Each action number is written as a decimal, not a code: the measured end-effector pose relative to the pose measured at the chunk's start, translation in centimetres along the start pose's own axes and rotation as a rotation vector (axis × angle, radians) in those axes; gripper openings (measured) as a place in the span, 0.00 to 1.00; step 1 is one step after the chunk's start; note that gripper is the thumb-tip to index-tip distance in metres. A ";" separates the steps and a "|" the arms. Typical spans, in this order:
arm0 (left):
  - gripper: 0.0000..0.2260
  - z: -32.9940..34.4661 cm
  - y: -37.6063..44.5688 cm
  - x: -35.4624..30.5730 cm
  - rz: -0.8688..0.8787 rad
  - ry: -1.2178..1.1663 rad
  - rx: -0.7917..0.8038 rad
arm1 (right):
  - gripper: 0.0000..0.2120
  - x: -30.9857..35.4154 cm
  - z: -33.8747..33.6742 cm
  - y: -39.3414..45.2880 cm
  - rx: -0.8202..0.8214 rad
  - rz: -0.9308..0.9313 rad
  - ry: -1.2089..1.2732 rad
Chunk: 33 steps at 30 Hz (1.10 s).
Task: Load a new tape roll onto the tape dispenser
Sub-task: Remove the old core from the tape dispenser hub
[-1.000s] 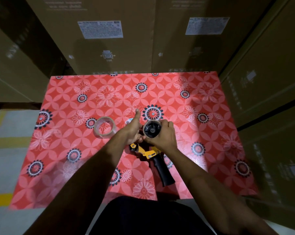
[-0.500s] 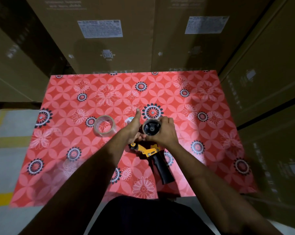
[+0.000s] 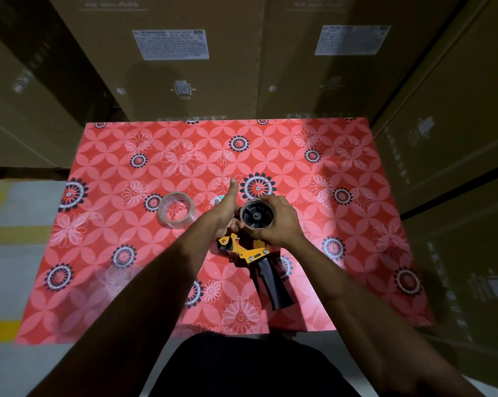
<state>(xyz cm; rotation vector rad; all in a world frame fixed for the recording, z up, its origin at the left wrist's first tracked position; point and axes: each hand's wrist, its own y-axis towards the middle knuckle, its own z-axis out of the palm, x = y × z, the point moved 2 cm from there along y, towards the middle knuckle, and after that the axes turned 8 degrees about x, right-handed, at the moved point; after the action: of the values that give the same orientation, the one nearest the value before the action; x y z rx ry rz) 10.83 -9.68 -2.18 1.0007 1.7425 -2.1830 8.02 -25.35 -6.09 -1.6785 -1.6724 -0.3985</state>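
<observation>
A yellow and black tape dispenser lies on the red flowered table, its black handle pointing toward me. My right hand wraps around the ring on the dispenser's black hub. My left hand presses against the hub's left side with the thumb sticking up. A clear tape roll lies flat on the table left of my hands, apart from them.
Tall cardboard boxes stand against the table's far edge and along its right side. Grey floor with yellow lines shows to the left. A small pale object peeks out behind my left hand.
Both hands have stayed at the dispenser's hub with almost no movement. The clear roll on the table has not moved.
</observation>
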 end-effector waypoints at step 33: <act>0.44 -0.9 0.2 0.5 0.057 0.389 0.016 | 0.46 0.5 -0.9 0.5 0.112 0.023 -0.039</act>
<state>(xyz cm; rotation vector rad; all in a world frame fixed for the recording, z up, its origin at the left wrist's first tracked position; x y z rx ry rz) 10.91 -8.76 -2.77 1.5442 1.8181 -2.0738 8.78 -25.50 -5.28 -1.6304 -1.6705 -0.2579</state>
